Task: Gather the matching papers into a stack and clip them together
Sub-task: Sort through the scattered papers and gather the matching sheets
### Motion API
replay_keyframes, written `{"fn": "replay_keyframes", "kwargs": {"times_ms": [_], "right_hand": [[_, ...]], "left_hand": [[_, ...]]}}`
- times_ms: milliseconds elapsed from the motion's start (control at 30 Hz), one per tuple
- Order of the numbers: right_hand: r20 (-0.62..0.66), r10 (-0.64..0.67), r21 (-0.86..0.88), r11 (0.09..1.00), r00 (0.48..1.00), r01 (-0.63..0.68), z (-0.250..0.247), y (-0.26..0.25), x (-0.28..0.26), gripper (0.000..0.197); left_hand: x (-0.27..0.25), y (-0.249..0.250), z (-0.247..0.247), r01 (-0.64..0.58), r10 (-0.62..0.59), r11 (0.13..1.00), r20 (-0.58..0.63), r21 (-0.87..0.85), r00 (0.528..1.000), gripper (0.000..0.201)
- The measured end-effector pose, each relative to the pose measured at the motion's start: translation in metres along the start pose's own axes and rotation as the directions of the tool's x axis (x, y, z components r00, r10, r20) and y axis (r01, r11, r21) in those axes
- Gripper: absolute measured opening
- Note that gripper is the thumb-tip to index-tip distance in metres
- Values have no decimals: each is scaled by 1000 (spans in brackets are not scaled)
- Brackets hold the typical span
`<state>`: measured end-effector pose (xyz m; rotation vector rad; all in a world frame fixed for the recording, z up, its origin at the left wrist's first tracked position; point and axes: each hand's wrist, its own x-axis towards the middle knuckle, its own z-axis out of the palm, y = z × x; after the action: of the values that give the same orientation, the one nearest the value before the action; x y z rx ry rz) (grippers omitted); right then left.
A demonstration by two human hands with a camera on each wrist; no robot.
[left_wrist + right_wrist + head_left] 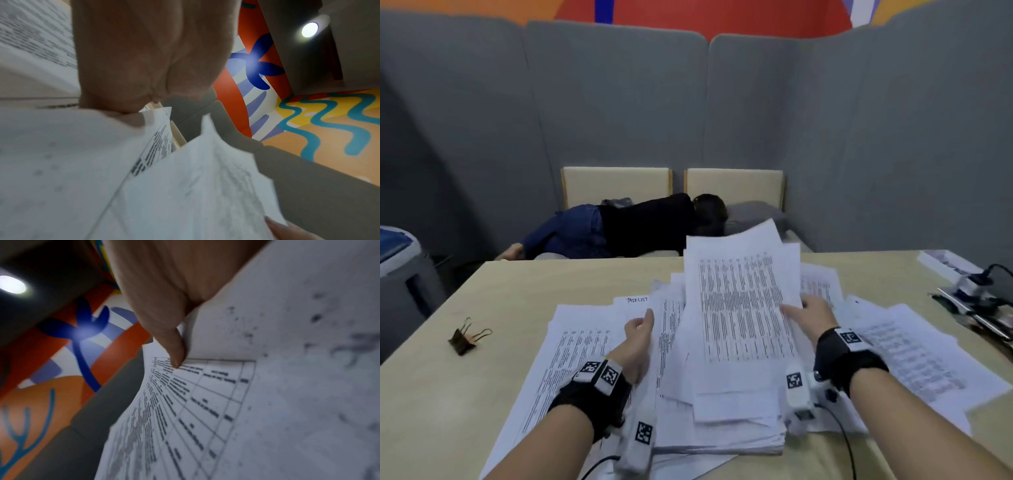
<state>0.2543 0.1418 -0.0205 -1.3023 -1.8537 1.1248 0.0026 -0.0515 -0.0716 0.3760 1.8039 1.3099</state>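
Printed white sheets cover the middle of the tan table (pixel 524 284). A thick stack (pixel 722 435) lies near the front edge. Above it both hands hold up a sheaf of papers (pixel 743 308) printed with dense columns, its far end tilted upward. My left hand (pixel 642 325) grips the sheaf's left edge, thumb on top. My right hand (pixel 803 308) pinches the right edge; its thumb (pixel 174 347) presses on a page with a table (pixel 195 402). In the left wrist view my palm (pixel 144 56) sits over blurred papers (pixel 185 186). A black binder clip (pixel 465 337) lies alone at the left.
Loose sheets spread left (pixel 571 349) and right (pixel 914 359) of the stack, one headed "TASKLIST" (pixel 636 300). A cabled device (pixel 976 284) and a white box (pixel 945 260) sit at the right edge. Behind the table a person (pixel 640 222) lies on a bench against grey partitions.
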Motion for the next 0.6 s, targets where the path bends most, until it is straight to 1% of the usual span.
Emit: {"fn": "replay_keyframes", "kwargs": {"times_ms": [33,100,133,200,233,267,333,367,433,500,567,600], "right_hand": [[61,32,-23,999,998,-30,10,8,-4,14],[165,114,-97,990,980,-99,25,24,-5,26],[189,157,-144,981,969,-131,30,28,-4,28],[175,208,-204,964,962,-171,35,32,-1,32],[148,216,-217,959,965,-181,36,32,1,33],[119,212,-217,959,970,-183,35,33,3,32],[68,206,-217,958,976,-187,32,33,4,29],[46,204,-221,957,978,-189,32,35,4,29],[28,217,-218,954,976,-206,32,41,4,33],[62,233,-197,956,970,-217,36,43,2,31],[167,216,-186,965,962,-184,41,40,-1,27],[229,207,-202,966,951,-161,43,35,-3,29]], "left_hand": [[-14,6,2,-4,0,998,55,65,998,69],[-20,5,1,-28,0,974,125,225,992,65],[-19,3,0,-48,9,958,138,283,990,65],[-22,4,-3,-10,-28,952,119,305,993,60],[-30,7,-3,13,-49,948,105,318,993,58],[-25,4,-3,16,-48,936,81,353,996,59],[-24,4,-3,5,-36,910,67,414,997,62],[-28,8,-1,-6,-19,903,55,429,998,60],[-28,9,2,-25,20,912,16,410,1000,55],[-27,9,3,-39,44,918,-3,394,999,56],[-29,11,3,0,-4,911,9,412,1000,60],[-25,9,2,6,-12,904,12,428,1000,68]]}}
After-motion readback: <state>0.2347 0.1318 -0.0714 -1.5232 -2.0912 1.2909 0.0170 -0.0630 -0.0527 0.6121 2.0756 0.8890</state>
